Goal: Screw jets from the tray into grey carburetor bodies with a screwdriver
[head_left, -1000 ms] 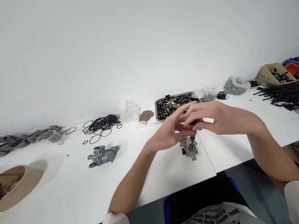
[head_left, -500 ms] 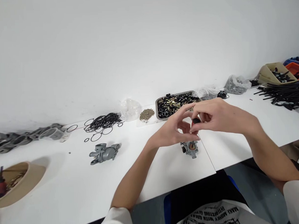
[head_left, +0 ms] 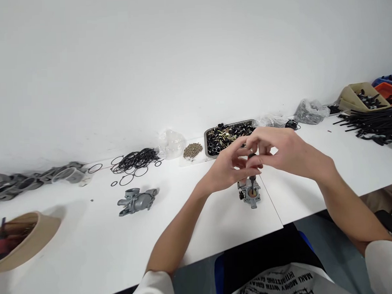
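Both my hands are at a screwdriver (head_left: 252, 181) that stands upright, its tip down in the open top of a small metal carburetor (head_left: 252, 201). My right hand (head_left: 279, 150) pinches the top of the handle between thumb and fingers. Lower down, my left hand (head_left: 226, 168) has its thumb and fingers curled around the handle, which they mostly hide. The carburetor rests on the white table (head_left: 199, 216) close to a seam. To the left lies another grey carburetor (head_left: 139, 201) on its side.
Behind my hands stands a metal tray (head_left: 206, 142) of small black and brass parts. Brass bits (head_left: 192, 150) and black rubber rings (head_left: 134, 160) lie along the wall. A tan bowl (head_left: 45, 233) is at left; black hoses (head_left: 373, 124) and bins (head_left: 364, 96) are at right.
My right hand has shifted slightly left and turned on the screwdriver handle. The screwdriver's shaft now shows below my left hand, and more of the carburetor is visible.
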{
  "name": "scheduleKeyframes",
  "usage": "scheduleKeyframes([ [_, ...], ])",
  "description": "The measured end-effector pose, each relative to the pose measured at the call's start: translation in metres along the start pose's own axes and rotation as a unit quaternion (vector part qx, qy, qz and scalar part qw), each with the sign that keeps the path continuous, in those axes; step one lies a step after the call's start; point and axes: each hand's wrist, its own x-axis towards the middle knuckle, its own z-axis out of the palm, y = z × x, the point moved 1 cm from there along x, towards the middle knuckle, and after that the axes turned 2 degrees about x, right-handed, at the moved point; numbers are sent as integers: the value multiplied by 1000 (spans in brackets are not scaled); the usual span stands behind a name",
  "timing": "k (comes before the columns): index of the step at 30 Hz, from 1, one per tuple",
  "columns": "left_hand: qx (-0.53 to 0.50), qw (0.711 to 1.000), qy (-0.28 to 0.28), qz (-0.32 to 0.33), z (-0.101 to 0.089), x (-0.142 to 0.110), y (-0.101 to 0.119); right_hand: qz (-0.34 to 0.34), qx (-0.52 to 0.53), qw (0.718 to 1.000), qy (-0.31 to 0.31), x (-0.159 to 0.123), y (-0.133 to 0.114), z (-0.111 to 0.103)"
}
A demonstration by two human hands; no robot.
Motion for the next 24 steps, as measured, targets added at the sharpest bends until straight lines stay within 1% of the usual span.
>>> scheduleKeyframes([
  [2,11,1000,16,-6,-4,0,3,50,43,996,53,-15,12,10],
  [3,20,999,31,-1,-9,-1,6,76,60,993,64,-25,20,19],
  [4,30,998,54,7,-15,-2,10,103,70,991,47,-37,28,31],
  [5,42,995,85,18,-22,-4,14,145,70,987,5,-48,36,45],
  [6,53,991,120,28,-29,-5,17,178,65,980,-57,-59,43,62],
  [7,63,985,155,37,-35,-6,18,189,54,975,-101,-69,48,78],
  [8,72,980,183,39,-40,-6,16,185,33,975,-120,-77,52,93],
  [10,86,974,209,20,-45,-4,4,165,-14,980,-114,-86,56,114],
  [11,89,974,208,-1,-45,-3,-7,157,-27,981,-108,-88,56,119],
  [12,90,974,205,-30,-43,-3,-21,153,-30,982,-106,-89,57,118],
  [14,71,974,204,-72,-39,-5,-54,161,-17,980,-114,-93,61,105],
  [16,66,968,224,-94,-37,-13,-88,178,-4,978,-111,-102,71,79],
  [17,87,961,243,-101,-38,-19,-103,187,-4,977,-104,-108,79,63],
  [18,136,950,263,-102,-39,-26,-117,197,-8,976,-93,-117,90,46],
  [20,276,913,282,-99,-42,-39,-138,221,-40,973,-61,-136,122,9],
  [21,319,897,287,-102,-43,-45,-145,234,-68,969,-40,-146,141,-10],
  [22,353,883,289,-108,-45,-51,-150,240,-103,965,-13,-156,164,-30],
  [24,387,868,287,-124,-47,-59,-156,240,-165,956,38,-171,211,-70],
])
